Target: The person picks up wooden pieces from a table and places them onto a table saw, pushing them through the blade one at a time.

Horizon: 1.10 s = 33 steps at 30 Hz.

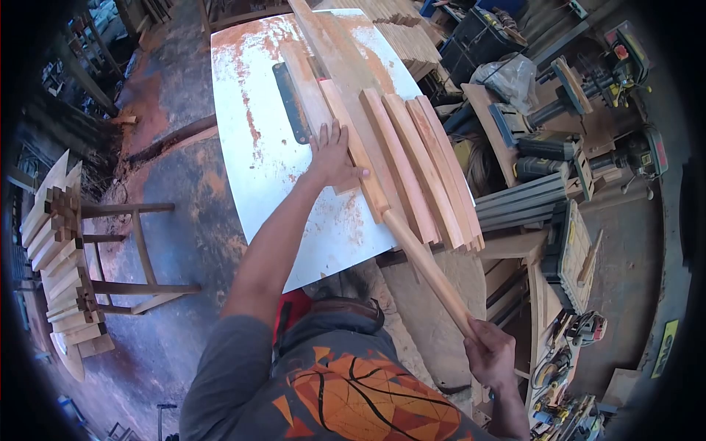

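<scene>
My left hand (332, 156) lies flat with its fingers spread, pressing on a short board (303, 82) and touching a narrow wooden strip (360, 158) on the white tabletop (257, 176). Lower right, my right hand (491, 353) is wrapped round the near end of a second wooden strip (426, 264). The far end of that strip meets the near end of the first, roughly in line. A dark slotted plate (292, 103) is set in the tabletop left of the short board. Beyond, a long board (342, 55) runs across the top.
Several cut strips (423, 169) lie side by side on the table's right. A stack of wood pieces (62, 257) rests on a wooden stand (140, 250) at left. On the right are shelves with power tools (548, 158), a clear plastic bag (507, 81) and a bench drill (625, 151). Sawdust covers the floor.
</scene>
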Available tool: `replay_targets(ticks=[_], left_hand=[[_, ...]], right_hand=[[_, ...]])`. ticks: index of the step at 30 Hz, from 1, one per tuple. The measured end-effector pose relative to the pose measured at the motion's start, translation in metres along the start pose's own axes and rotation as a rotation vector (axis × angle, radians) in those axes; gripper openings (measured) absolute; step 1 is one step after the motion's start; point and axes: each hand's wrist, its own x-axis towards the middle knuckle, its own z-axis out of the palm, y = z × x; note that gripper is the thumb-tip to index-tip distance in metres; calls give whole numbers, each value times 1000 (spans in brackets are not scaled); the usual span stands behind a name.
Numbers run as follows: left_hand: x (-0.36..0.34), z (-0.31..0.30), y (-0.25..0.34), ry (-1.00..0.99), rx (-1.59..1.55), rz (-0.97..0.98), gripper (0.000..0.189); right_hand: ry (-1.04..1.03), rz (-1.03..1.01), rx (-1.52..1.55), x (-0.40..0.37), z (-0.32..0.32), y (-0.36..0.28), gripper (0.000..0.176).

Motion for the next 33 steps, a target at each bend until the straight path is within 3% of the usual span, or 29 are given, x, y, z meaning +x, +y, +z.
replay_targets(ticks=[17, 25, 31, 32, 33], left_hand=[[3, -2, -8, 49, -103, 17, 127], [12, -3, -15, 35, -92, 17, 127], [21, -8, -19, 33, -110, 10, 127], [22, -9, -20, 26, -111, 11, 128], [23, -11, -20, 17, -113, 11, 128]], right_hand=[[-22, -120, -109, 37, -19, -60, 35], [-21, -122, -83, 49, -19, -64, 35], [70, -260, -188, 52, -16, -59, 40], [46, -90, -130, 54, -18, -72, 25], [47, -94, -130, 56, -18, -72, 25]])
